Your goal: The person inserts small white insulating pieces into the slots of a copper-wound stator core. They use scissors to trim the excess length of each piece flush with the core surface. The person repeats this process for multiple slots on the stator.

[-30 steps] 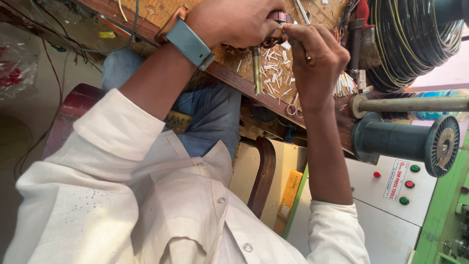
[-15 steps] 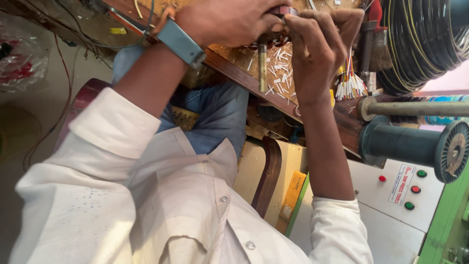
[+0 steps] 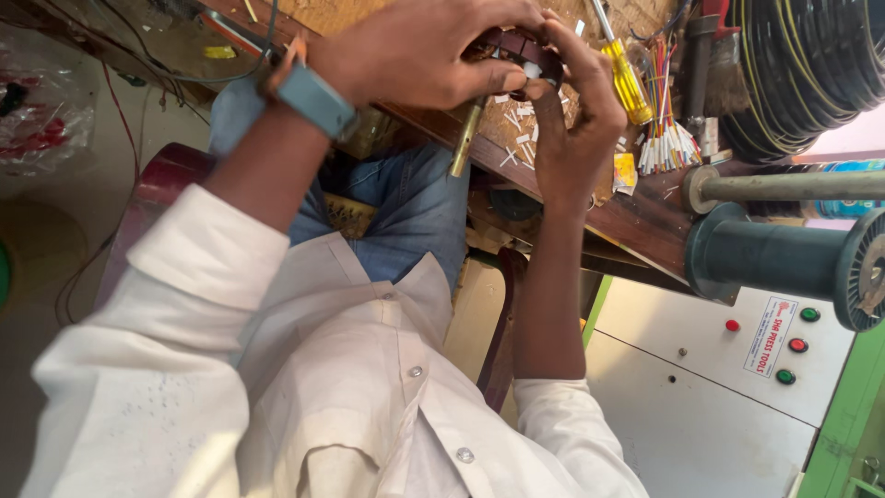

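Since half a second ago both hands have drifted a touch lower and rightward in the view, and more of the wooden workbench (image 3: pixel 636 217) shows beyond them. On the left, the left hand (image 3: pixel 419 51), a blue wristband (image 3: pixel 316 99) on its wrist, curls over a small dark ring-shaped part (image 3: pixel 521 51), fingers pressed onto it. Meeting it from the right, the right hand (image 3: pixel 576 120) pinches the same part between thumb and fingertips, above the bench's near edge. Further right, a yellow-handled screwdriver (image 3: pixel 625 81) lies on the bench, then a bundle of coloured wire pieces (image 3: pixel 666 143). A dark green spool (image 3: pixel 784 263) sits by the right end.
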